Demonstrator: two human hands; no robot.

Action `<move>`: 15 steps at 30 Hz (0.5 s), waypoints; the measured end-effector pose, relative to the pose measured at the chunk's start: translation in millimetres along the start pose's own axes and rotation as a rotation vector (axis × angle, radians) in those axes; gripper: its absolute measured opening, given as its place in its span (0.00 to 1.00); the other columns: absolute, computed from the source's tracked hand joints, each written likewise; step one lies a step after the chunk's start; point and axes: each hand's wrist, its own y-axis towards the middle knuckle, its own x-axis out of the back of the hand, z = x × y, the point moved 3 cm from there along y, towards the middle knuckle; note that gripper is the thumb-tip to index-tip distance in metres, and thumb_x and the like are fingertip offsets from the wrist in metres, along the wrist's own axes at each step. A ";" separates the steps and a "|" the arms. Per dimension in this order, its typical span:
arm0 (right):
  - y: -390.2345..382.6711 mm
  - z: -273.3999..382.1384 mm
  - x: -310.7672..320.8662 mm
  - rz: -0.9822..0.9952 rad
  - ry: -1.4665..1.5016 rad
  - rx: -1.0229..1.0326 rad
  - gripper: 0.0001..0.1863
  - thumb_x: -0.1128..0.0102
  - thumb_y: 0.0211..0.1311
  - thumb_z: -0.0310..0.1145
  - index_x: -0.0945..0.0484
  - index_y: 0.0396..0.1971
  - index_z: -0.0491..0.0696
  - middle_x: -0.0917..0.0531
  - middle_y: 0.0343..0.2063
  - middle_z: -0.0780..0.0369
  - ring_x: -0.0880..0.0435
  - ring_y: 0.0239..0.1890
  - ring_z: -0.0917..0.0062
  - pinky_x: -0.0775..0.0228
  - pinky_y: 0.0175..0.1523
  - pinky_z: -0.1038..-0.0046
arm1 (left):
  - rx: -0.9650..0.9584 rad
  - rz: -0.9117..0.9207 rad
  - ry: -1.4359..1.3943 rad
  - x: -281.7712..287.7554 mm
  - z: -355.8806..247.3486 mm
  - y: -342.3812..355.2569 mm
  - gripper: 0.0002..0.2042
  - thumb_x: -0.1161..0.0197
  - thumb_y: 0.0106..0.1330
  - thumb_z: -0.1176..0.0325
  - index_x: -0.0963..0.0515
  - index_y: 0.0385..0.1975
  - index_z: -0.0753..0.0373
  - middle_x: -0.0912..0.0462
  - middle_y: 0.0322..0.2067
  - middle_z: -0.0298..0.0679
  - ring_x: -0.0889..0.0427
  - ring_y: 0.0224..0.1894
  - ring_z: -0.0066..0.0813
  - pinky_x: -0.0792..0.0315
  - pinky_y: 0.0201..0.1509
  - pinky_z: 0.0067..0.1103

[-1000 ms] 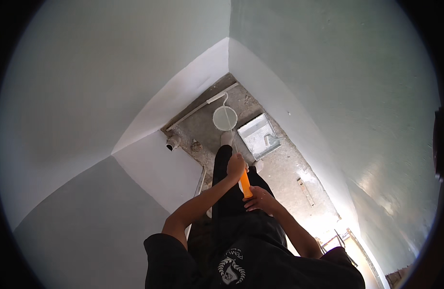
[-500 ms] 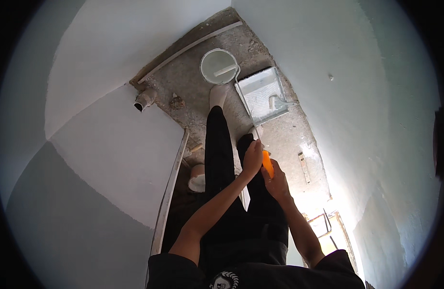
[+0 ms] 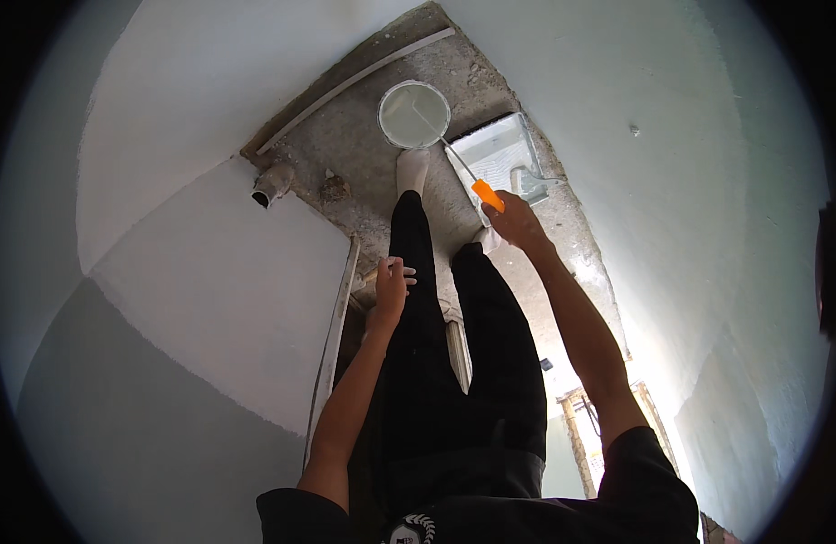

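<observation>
My right hand is closed round the orange handle of a paint roller. From the handle a thin metal rod runs forward and left over the rim of a round bucket of pale grey-green paint. The bent end of the rod shows in the bucket, but the roller's head cannot be made out there. Over my left leg hangs my left hand, empty, with its fingers loosely bent and apart. Right of the bucket lies a paint-smeared tray, with a pale brush-like tool resting on it.
My feet stand on rough concrete, close behind the bucket and tray. A pipe stub juts out at the left, near a lump of rubble. Partly painted walls rise on both sides. A long strip lies along the far wall.
My left hand has come off the roller and moved left. My right hand has pushed the orange handle forward. The roller head, visible over the bucket before, no longer shows.
</observation>
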 end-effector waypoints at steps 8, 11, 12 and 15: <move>20.3 1.5 17.5 0.078 -0.080 -0.265 0.25 0.42 0.59 0.46 0.23 0.43 0.36 0.18 0.41 0.42 0.18 0.48 0.49 0.27 0.54 0.57 | -0.035 0.013 -0.020 -5.1 5.5 3.5 0.17 0.52 0.75 0.55 0.32 0.52 0.62 0.17 0.36 0.39 0.16 0.29 0.23 0.26 0.24 0.15; 9.3 8.5 22.1 0.145 -0.080 -0.331 0.25 0.42 0.59 0.46 0.23 0.42 0.36 0.18 0.41 0.42 0.18 0.48 0.49 0.27 0.54 0.57 | -0.052 0.020 -0.010 -8.6 4.0 -1.2 0.17 0.51 0.75 0.55 0.31 0.51 0.62 0.17 0.36 0.39 0.16 0.30 0.22 0.26 0.25 0.15; 6.9 12.7 23.5 0.132 -0.070 -0.331 0.25 0.43 0.60 0.45 0.23 0.42 0.35 0.18 0.41 0.42 0.18 0.48 0.49 0.27 0.53 0.57 | -0.063 0.031 -0.010 -9.3 3.0 -2.7 0.16 0.51 0.75 0.55 0.31 0.50 0.62 0.17 0.36 0.39 0.16 0.30 0.21 0.26 0.25 0.15; 5.6 29.4 31.2 0.098 -0.088 -0.262 0.25 0.43 0.60 0.45 0.22 0.42 0.35 0.18 0.41 0.42 0.18 0.47 0.50 0.27 0.53 0.57 | -0.075 0.043 0.009 -8.1 2.2 -5.0 0.16 0.51 0.75 0.55 0.30 0.49 0.61 0.17 0.37 0.39 0.16 0.31 0.21 0.27 0.26 0.16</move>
